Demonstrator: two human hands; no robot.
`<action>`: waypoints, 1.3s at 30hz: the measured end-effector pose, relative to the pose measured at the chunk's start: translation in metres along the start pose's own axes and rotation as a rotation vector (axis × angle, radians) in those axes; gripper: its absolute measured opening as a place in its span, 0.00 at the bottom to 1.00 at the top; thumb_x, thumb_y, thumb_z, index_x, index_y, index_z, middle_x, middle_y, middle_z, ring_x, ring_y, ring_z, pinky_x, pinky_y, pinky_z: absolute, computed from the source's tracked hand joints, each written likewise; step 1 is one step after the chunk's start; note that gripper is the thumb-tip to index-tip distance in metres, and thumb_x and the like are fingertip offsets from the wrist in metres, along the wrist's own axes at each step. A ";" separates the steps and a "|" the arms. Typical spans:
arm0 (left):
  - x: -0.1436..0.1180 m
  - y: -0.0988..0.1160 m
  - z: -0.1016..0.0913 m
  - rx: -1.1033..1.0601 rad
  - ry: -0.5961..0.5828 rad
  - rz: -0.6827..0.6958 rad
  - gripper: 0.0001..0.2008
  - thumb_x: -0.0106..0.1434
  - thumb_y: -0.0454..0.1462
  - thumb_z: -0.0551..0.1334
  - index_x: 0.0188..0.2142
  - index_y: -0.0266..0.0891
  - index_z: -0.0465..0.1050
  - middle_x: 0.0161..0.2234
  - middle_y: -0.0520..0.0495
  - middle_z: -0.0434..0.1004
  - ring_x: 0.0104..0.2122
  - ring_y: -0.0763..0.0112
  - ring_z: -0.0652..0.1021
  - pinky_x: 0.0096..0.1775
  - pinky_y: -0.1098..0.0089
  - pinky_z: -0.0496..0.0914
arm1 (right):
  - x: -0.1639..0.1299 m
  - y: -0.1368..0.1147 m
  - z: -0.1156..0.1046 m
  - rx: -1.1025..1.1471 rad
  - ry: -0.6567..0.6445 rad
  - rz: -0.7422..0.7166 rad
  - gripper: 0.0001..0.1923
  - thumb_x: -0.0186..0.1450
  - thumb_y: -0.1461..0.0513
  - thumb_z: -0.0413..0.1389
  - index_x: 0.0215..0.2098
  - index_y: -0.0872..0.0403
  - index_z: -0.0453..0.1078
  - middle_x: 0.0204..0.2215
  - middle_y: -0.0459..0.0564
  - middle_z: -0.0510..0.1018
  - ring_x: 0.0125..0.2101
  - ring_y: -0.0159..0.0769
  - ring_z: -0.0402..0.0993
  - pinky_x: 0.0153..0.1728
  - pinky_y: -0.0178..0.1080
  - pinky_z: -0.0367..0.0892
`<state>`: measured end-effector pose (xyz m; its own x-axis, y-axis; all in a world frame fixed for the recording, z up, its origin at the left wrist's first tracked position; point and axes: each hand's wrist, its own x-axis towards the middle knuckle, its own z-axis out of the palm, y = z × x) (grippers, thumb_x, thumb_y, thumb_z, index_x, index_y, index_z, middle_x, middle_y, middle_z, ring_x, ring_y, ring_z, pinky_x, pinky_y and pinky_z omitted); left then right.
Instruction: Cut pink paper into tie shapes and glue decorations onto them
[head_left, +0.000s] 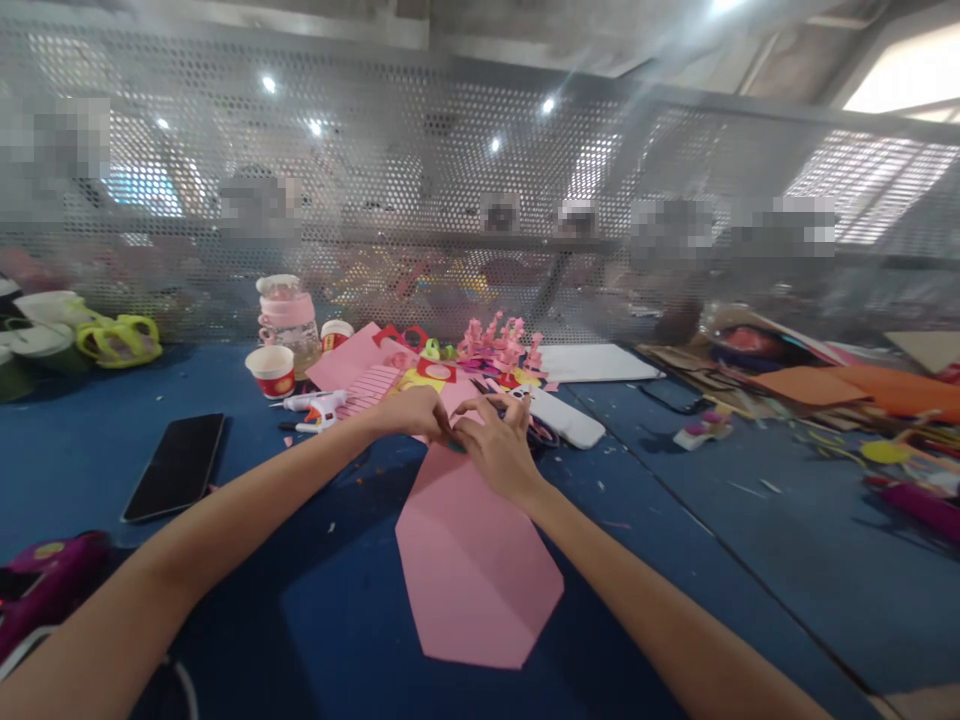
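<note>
A craft workshop is shown: coloured paper (817, 385), a glue gun (319, 408) and cut-outs (502, 350) are spread over a blue desk (750, 560).

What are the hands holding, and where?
Both hands, left hand and right hand, pinch the far, narrow end of the folded pink paper sheet.

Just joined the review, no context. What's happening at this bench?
A person is working a folded pink paper sheet on a blue table. Both hands meet at the sheet's far, narrow end: the left hand and the right hand pinch it there with their fingers, while the wide end lies flat towards the camera. A black phone lies to the left, with a glue gun and a paper cup beyond it. Pink paper cut-outs stand just past the hands.
</note>
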<state>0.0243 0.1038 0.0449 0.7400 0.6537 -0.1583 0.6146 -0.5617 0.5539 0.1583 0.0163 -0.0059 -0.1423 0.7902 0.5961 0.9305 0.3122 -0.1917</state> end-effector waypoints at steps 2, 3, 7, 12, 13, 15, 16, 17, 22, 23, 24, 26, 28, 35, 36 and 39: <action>0.000 0.001 0.001 0.011 0.013 -0.016 0.07 0.43 0.35 0.64 0.25 0.36 0.78 0.14 0.56 0.67 0.20 0.77 0.67 0.24 0.78 0.58 | 0.000 -0.002 -0.001 -0.017 0.007 0.002 0.11 0.63 0.61 0.48 0.29 0.48 0.72 0.40 0.46 0.72 0.46 0.47 0.54 0.51 0.67 0.32; 0.000 0.001 0.001 0.015 0.011 -0.029 0.08 0.43 0.35 0.64 0.26 0.36 0.78 0.14 0.56 0.68 0.21 0.77 0.68 0.24 0.77 0.58 | -0.001 -0.002 -0.001 -0.026 0.011 0.002 0.12 0.63 0.61 0.47 0.30 0.48 0.72 0.40 0.46 0.72 0.46 0.47 0.54 0.51 0.67 0.31; 0.001 0.001 0.003 0.041 -0.001 -0.079 0.11 0.42 0.35 0.64 0.29 0.36 0.78 0.17 0.54 0.70 0.22 0.75 0.70 0.24 0.77 0.59 | 0.000 -0.004 -0.002 -0.043 0.009 0.001 0.12 0.63 0.60 0.47 0.28 0.48 0.72 0.40 0.46 0.72 0.47 0.48 0.53 0.50 0.67 0.31; 0.002 -0.001 0.005 0.042 0.011 -0.078 0.12 0.41 0.39 0.65 0.28 0.36 0.78 0.15 0.55 0.68 0.20 0.76 0.68 0.23 0.76 0.59 | 0.001 -0.004 -0.001 -0.023 -0.009 0.019 0.11 0.62 0.61 0.49 0.27 0.49 0.72 0.41 0.45 0.72 0.47 0.48 0.52 0.51 0.67 0.31; 0.003 -0.002 0.006 0.035 0.013 -0.077 0.13 0.41 0.39 0.65 0.28 0.36 0.78 0.15 0.55 0.68 0.20 0.76 0.67 0.22 0.76 0.58 | 0.001 -0.003 -0.001 -0.013 -0.007 0.025 0.11 0.62 0.61 0.49 0.27 0.49 0.72 0.41 0.45 0.72 0.47 0.48 0.52 0.51 0.67 0.30; 0.004 -0.004 0.007 0.025 0.026 -0.074 0.14 0.40 0.41 0.66 0.27 0.35 0.78 0.14 0.55 0.67 0.19 0.76 0.66 0.22 0.76 0.57 | 0.001 -0.003 -0.001 0.019 0.001 0.036 0.10 0.61 0.61 0.50 0.27 0.49 0.72 0.41 0.45 0.72 0.47 0.48 0.53 0.51 0.66 0.30; 0.004 -0.005 0.008 0.016 0.035 -0.068 0.15 0.40 0.42 0.66 0.27 0.35 0.78 0.14 0.55 0.67 0.19 0.77 0.66 0.22 0.76 0.57 | 0.001 -0.003 -0.001 0.038 0.007 0.041 0.10 0.61 0.61 0.50 0.27 0.49 0.72 0.41 0.45 0.72 0.47 0.48 0.53 0.51 0.66 0.30; 0.004 -0.006 0.009 0.002 0.042 -0.062 0.16 0.39 0.43 0.66 0.27 0.35 0.78 0.14 0.55 0.66 0.19 0.77 0.66 0.22 0.76 0.57 | 0.001 -0.002 -0.001 0.057 0.011 0.046 0.09 0.61 0.61 0.50 0.27 0.49 0.72 0.41 0.46 0.72 0.47 0.48 0.53 0.51 0.66 0.31; 0.004 -0.008 0.012 -0.066 0.055 -0.054 0.17 0.37 0.44 0.67 0.26 0.35 0.78 0.15 0.56 0.66 0.20 0.78 0.65 0.22 0.76 0.57 | 0.002 -0.001 -0.001 0.113 0.029 0.075 0.08 0.59 0.62 0.52 0.25 0.49 0.72 0.39 0.47 0.73 0.47 0.48 0.54 0.50 0.65 0.35; 0.004 -0.008 0.012 -0.069 0.052 -0.044 0.17 0.37 0.43 0.67 0.26 0.34 0.78 0.15 0.56 0.66 0.20 0.78 0.65 0.23 0.76 0.57 | 0.002 0.000 -0.001 0.122 0.037 0.078 0.08 0.59 0.62 0.53 0.24 0.50 0.71 0.39 0.47 0.73 0.46 0.48 0.55 0.51 0.64 0.36; 0.003 -0.008 0.011 -0.066 0.046 -0.029 0.16 0.37 0.43 0.67 0.26 0.34 0.78 0.15 0.56 0.66 0.20 0.78 0.66 0.23 0.77 0.57 | 0.003 0.000 0.000 0.130 0.048 0.080 0.08 0.59 0.63 0.53 0.24 0.50 0.71 0.38 0.47 0.73 0.46 0.47 0.56 0.51 0.62 0.38; 0.003 -0.008 0.009 -0.050 0.028 0.005 0.14 0.40 0.42 0.66 0.25 0.34 0.78 0.14 0.56 0.66 0.20 0.78 0.66 0.23 0.77 0.57 | 0.003 0.002 0.001 0.143 0.073 0.088 0.09 0.59 0.62 0.53 0.23 0.50 0.72 0.36 0.47 0.74 0.45 0.46 0.57 0.50 0.59 0.42; 0.003 -0.006 0.006 -0.037 0.006 0.023 0.13 0.42 0.42 0.64 0.25 0.35 0.78 0.14 0.56 0.66 0.20 0.78 0.66 0.23 0.77 0.56 | 0.004 0.004 0.001 0.144 0.092 0.096 0.10 0.60 0.62 0.52 0.23 0.50 0.72 0.35 0.48 0.74 0.44 0.46 0.57 0.49 0.57 0.45; 0.001 0.000 0.003 -0.001 0.044 -0.020 0.11 0.44 0.37 0.62 0.28 0.37 0.79 0.15 0.55 0.68 0.20 0.77 0.67 0.24 0.77 0.58 | 0.004 0.008 -0.002 0.054 0.052 0.059 0.11 0.61 0.60 0.50 0.27 0.50 0.73 0.36 0.49 0.73 0.45 0.48 0.56 0.51 0.62 0.40; 0.001 0.000 0.003 -0.011 0.040 -0.019 0.11 0.44 0.37 0.62 0.29 0.37 0.79 0.14 0.55 0.68 0.20 0.77 0.67 0.24 0.77 0.58 | 0.003 0.007 -0.003 0.029 0.043 0.044 0.11 0.62 0.59 0.50 0.27 0.50 0.73 0.36 0.49 0.72 0.45 0.48 0.55 0.51 0.64 0.37; 0.001 0.000 0.004 -0.042 0.026 -0.013 0.13 0.43 0.35 0.62 0.31 0.37 0.79 0.15 0.55 0.69 0.20 0.77 0.67 0.24 0.77 0.59 | 0.002 0.006 -0.003 -0.020 0.024 0.000 0.12 0.62 0.60 0.48 0.27 0.50 0.73 0.38 0.49 0.71 0.47 0.48 0.54 0.51 0.66 0.30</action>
<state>0.0258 0.1022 0.0418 0.7246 0.6737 -0.1449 0.6116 -0.5318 0.5858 0.1643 0.0182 -0.0035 -0.1349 0.7774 0.6144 0.9370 0.3017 -0.1760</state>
